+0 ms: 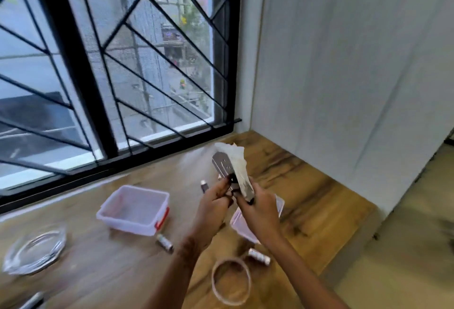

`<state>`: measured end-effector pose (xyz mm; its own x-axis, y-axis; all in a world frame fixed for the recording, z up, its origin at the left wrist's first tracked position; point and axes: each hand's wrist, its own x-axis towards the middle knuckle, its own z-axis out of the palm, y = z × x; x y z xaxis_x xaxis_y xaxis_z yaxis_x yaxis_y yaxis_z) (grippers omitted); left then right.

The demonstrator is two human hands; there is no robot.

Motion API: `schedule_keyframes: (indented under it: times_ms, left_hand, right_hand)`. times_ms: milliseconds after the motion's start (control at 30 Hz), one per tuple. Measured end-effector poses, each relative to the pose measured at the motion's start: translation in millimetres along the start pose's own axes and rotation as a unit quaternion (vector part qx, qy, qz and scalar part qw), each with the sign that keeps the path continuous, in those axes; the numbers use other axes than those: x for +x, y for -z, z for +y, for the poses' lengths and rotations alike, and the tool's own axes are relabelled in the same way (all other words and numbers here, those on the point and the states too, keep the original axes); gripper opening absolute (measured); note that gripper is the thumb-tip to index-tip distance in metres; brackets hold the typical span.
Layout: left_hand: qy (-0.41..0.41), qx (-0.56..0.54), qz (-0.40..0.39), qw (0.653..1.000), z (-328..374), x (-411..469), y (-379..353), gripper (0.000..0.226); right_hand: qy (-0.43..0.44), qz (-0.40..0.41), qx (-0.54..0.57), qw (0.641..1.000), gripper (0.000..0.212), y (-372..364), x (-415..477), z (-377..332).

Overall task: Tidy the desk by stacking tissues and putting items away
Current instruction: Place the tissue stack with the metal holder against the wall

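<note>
Both my hands are raised over the wooden desk (110, 264). My right hand (258, 212) grips a bunch of white tissues (235, 163) together with a flat silver metal holder (222, 167) that stands upright. My left hand (213, 205) pinches the holder's dark lower end. An open clear plastic box (134, 209) with a red latch sits on the desk to the left of my hands. Its clear lid (239, 225) lies partly hidden under my right hand.
Two small batteries (164, 242) (259, 257) and a rubber ring (231, 281) lie near the desk's front. A glass dish (34, 252) rests at the left. A small dark item (204, 185) lies behind my left hand. The barred window (110, 62) and white wall (344, 75) border the desk.
</note>
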<state>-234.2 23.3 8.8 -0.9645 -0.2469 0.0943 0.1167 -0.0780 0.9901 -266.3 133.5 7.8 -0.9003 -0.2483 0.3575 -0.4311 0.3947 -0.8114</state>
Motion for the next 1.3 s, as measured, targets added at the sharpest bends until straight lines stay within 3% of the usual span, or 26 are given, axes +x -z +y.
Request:
schedule_keyframes:
  times_ms: [133,467,900,1300]
  left_hand:
    - [-0.015,-0.017,-0.039,0.999,-6.7,64.8,-32.4,0.055]
    - [0.060,0.052,-0.075,0.994,-32.4,198.5,-84.8,0.053]
    - [0.134,0.065,0.024,0.989,-84.2,314.8,-117.9,0.050]
    - [0.149,0.075,0.067,0.984,-119.0,370.2,-124.8,0.062]
  right_hand:
    - [-0.026,0.017,-0.022,0.999,0.027,17.0,54.4,31.7]
    - [-0.086,0.035,-0.004,0.996,0.031,38.9,165.1,105.1]
    - [-0.072,-0.050,0.039,0.995,0.041,12.6,279.6,201.3]
    - [-0.063,-0.051,0.008,0.997,0.030,-3.7,331.9,252.6]
